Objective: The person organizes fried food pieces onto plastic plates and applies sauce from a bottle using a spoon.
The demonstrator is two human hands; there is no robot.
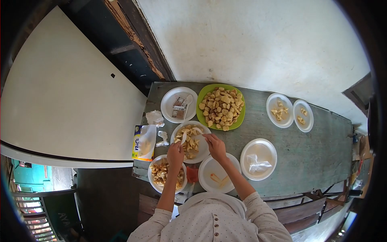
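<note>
My left hand [175, 155] is closed on a white plastic spoon [184, 137] held upright over a white plate [173, 130]. My right hand [216, 147] grips another white plastic spoon [197, 130], its end reaching over the same plate. Folded pale-yellow snack pieces [192, 144] lie on that plate, under the spoons. Below my left hand stands a white plate of browner folded pieces [159, 174], partly hidden by my forearm. Under my right forearm, a white plate [205, 177] carries orange smears and two pale, long pieces. A small red item [192, 174] sits between these two plates.
A green plate [242, 117] heaped with round yellow pieces stands behind. Left of it, a white plate [166, 109] holds packets and a spoon. A yellow-and-white pack [143, 142] and crumpled tissues [155, 118] lie left. Crumpled plastic [258, 163] rests on a plate; two snack plates [280, 122] stand right.
</note>
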